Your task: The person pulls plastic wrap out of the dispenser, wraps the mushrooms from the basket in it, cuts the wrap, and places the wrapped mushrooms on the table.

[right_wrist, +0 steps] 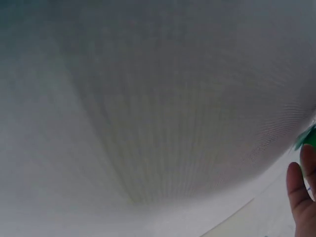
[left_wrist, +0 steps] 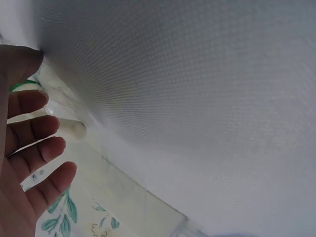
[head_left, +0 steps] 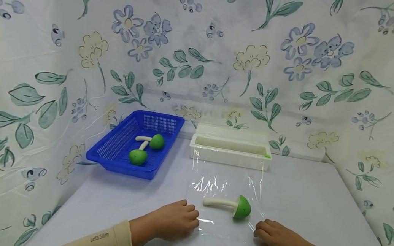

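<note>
A toy mushroom (head_left: 241,207) with a green cap and white stem lies on a sheet of clear plastic wrap (head_left: 224,229). The wrap reaches back to a long white dispenser box (head_left: 230,159). By the sheet's near left edge is my left hand (head_left: 180,220); its bent fingers (left_wrist: 37,128) are spread, with thumb and forefinger apart in the left wrist view. My right hand (head_left: 279,239) pinches the wrap's near right edge, where taut creases run to the fingertips. In the right wrist view only two of its fingers (right_wrist: 297,185) show; the thumb is hidden.
A blue plastic basket (head_left: 125,168) stands at the back left, holding two more toy mushrooms (head_left: 138,157). White cloth covers the table (head_left: 311,199). A flowered curtain (head_left: 220,37) closes off the back and both sides.
</note>
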### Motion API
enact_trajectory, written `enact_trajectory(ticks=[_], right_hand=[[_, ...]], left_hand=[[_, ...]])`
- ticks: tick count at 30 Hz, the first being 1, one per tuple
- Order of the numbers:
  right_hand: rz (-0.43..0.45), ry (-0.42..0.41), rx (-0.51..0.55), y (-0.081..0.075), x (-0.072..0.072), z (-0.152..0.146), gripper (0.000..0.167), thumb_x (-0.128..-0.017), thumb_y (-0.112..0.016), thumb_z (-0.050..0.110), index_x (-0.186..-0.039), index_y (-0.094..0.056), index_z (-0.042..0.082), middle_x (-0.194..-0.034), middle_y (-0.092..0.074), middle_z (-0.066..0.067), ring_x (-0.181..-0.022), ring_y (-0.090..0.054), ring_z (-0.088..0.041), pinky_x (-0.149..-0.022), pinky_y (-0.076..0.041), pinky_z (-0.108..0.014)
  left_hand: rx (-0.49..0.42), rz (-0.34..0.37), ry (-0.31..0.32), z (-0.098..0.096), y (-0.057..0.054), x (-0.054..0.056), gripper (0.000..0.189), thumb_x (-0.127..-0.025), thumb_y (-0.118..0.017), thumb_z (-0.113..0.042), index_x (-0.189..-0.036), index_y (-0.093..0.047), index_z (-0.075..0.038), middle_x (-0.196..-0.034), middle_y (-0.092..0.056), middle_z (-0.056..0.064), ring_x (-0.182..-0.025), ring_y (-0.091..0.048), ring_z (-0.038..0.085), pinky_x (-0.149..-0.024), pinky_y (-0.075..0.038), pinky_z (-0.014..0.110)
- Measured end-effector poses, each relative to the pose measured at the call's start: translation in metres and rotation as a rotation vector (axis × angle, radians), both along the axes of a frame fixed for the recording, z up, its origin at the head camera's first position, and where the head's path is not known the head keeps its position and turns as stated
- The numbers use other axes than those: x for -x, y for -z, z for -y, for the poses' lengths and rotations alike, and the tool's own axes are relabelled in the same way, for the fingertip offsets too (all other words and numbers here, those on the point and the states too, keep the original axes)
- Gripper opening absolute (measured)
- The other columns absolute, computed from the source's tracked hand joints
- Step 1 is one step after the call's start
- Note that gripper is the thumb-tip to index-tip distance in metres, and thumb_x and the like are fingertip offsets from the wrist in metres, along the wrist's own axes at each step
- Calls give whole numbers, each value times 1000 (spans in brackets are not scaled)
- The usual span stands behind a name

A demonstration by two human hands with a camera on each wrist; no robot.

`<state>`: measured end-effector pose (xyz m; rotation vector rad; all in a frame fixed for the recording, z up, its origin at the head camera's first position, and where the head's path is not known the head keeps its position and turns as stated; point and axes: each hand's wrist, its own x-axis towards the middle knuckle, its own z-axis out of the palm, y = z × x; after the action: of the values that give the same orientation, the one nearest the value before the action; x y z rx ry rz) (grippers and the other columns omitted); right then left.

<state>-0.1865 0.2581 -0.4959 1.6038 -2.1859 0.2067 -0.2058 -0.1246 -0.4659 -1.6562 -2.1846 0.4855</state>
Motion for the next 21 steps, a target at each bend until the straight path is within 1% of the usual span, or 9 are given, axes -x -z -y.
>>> enact_trajectory(ticks=[2,7,9,11,12,14,16,18,21], right_hand=[[-4,20,-27,1,-1,1,36,-108,-22,22,-100,-57,14,-101,-49,8,-82,-48,-7,-73,-41,-20],[-27,63,-85,2,-2,2,42,-109,-15,23,-94,-54,15,-92,-44,10,-78,-41,-5,-70,-39,-18],[-33,77,-106,1,-3,2,38,-108,-18,20,-94,-54,15,-92,-44,8,-79,-42,-6,-71,-40,-20],[-47,98,-123,-1,-3,2,31,-104,-24,15,-94,-54,14,-93,-45,7,-80,-42,-7,-72,-41,-21],[-57,109,-124,-1,-3,2,32,-103,-23,14,-94,-54,14,-93,-45,7,-80,-42,-7,-72,-42,-21],[-72,125,-110,-3,-4,2,31,-101,-24,11,-93,-54,14,-92,-46,6,-80,-43,-8,-72,-42,-22],[-89,135,-77,-4,-4,3,36,-103,-20,10,-92,-54,13,-90,-46,6,-79,-43,-9,-71,-42,-23],[-100,145,-43,-6,-5,4,45,-106,-12,13,-91,-54,14,-90,-45,7,-78,-43,-9,-71,-41,-22],[-106,150,3,-7,-5,4,48,-105,-10,13,-90,-55,14,-89,-45,8,-78,-43,-8,-70,-40,-21]], left_hand=[[4,-29,12,0,2,0,9,-88,-60,-30,-85,-56,-23,-80,-47,-9,-72,-46,9,-59,-32,25],[28,-88,33,1,4,-2,8,-89,-60,-29,-85,-57,-24,-80,-47,-8,-71,-45,8,-58,-32,25],[37,-109,38,1,3,-2,8,-90,-59,-29,-85,-57,-23,-80,-47,-8,-72,-45,8,-59,-32,25],[42,-127,39,1,2,-1,7,-91,-58,-28,-86,-57,-23,-81,-47,-8,-72,-45,9,-59,-32,25],[42,-134,39,1,1,-1,7,-91,-58,-28,-86,-57,-22,-81,-47,-8,-72,-44,9,-59,-32,25],[40,-143,37,2,-1,0,7,-90,-59,-27,-87,-57,-21,-82,-47,-7,-73,-44,9,-59,-32,25],[32,-142,29,2,-3,1,7,-90,-59,-26,-87,-56,-20,-82,-47,-7,-73,-44,10,-60,-32,26],[18,-138,18,3,-6,2,7,-90,-59,-24,-88,-55,-20,-83,-47,-6,-73,-43,11,-60,-33,26],[-6,-129,-3,4,-9,2,6,-91,-59,-22,-90,-54,-19,-82,-46,-6,-73,-43,11,-61,-33,27]])
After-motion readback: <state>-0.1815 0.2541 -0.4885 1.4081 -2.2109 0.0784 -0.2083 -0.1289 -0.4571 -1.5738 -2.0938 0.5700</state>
